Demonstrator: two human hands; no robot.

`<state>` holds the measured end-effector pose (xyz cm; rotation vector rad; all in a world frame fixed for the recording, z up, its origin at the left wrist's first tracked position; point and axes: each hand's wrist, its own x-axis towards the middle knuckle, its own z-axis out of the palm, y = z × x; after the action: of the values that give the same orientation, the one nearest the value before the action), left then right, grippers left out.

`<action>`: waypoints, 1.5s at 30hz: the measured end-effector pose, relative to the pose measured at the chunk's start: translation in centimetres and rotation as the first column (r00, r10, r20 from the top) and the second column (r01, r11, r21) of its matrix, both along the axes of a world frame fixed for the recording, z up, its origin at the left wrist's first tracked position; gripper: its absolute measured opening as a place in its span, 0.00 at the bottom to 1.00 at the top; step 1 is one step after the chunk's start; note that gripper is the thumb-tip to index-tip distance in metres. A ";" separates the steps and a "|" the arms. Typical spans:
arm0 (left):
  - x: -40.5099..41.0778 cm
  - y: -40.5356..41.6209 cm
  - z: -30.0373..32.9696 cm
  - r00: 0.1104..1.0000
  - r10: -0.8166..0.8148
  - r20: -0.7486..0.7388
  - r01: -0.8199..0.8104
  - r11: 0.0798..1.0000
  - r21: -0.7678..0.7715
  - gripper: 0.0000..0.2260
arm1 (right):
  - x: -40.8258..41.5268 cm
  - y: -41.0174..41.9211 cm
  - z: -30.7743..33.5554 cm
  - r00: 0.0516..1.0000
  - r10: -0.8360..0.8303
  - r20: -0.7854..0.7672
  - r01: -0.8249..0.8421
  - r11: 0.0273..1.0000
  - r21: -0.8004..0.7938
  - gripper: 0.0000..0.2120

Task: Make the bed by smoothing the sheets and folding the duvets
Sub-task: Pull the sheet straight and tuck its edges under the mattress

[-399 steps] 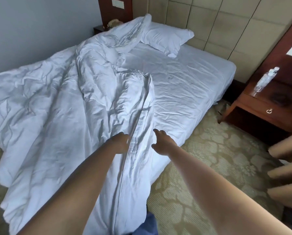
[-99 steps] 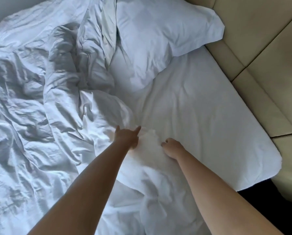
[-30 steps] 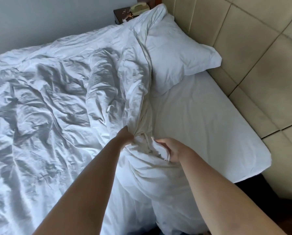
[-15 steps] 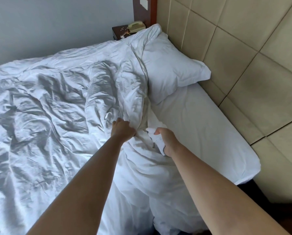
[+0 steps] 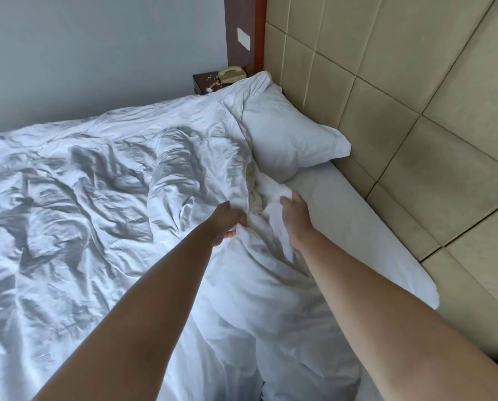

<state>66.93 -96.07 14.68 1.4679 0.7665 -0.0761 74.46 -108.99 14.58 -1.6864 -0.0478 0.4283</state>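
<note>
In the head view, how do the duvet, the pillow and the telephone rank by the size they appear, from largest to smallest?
1. duvet, which fills most of the picture.
2. pillow, clearly smaller.
3. telephone, the smallest; it stands farthest from the camera, so it looks smaller than it really is.

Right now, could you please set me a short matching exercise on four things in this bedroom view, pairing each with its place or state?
Things:
1. duvet
2. pillow
3. telephone
4. left hand

Places or states:
A. on the dark nightstand in the far corner
B. crumpled across the bed
C. gripping a fold of white fabric
D. against the padded headboard

Pairs: 1-B, 2-D, 3-A, 4-C
</note>
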 end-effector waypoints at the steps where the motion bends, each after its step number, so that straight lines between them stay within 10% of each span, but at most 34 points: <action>1: 0.1 -0.1 0.4 0.999 -0.011 0.031 0.012 1.000 -0.009 0.12 | -0.2 0.3 0.7 0.998 0.055 0.007 -0.055 0.998 0.016 0.14; 7: -0.3 0.3 1.2 0.987 -0.155 0.046 0.157 0.986 -0.051 0.06 | -2.5 0.1 0.1 0.917 0.287 -0.277 -0.301 0.954 -0.009 0.28; 13: 0.2 1.8 -0.6 0.936 -0.346 -0.065 0.350 0.934 0.067 0.29 | -3.1 0.3 -1.5 0.906 0.370 -0.203 -0.405 0.899 -0.167 0.45; 22: 2.7 0.5 -3.4 0.898 -0.424 -0.118 0.436 0.827 0.355 0.32 | -0.2 -0.7 -1.0 0.950 0.306 0.055 -0.225 0.798 -0.560 0.25; 26: 4.8 -0.5 -2.8 0.689 -0.523 -0.503 0.725 0.521 0.451 0.54 | 3.8 -2.2 2.3 0.930 0.298 0.216 -0.098 0.767 -0.634 0.26; 34: 18.9 -6.8 5.1 0.880 -0.475 -0.001 0.383 0.709 0.592 0.58 | 15.8 -4.8 15.6 0.745 0.041 0.666 0.309 0.863 -0.399 0.26; 38: 26.3 -10.5 5.1 0.844 -0.535 -0.035 0.436 0.646 0.626 0.55 | 20.8 -8.8 14.7 0.666 -0.054 0.744 0.444 0.830 -0.337 0.24; 45: 30.8 -14.3 -3.9 0.775 -0.600 -0.197 0.575 0.541 0.614 0.53 | 26.7 -15.2 2.9 0.824 -0.086 0.560 0.403 0.784 -0.472 0.18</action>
<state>97.76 -110.42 10.74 2.3647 0.2057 -0.3270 101.14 -124.20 17.43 -2.3400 -0.0844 -0.2699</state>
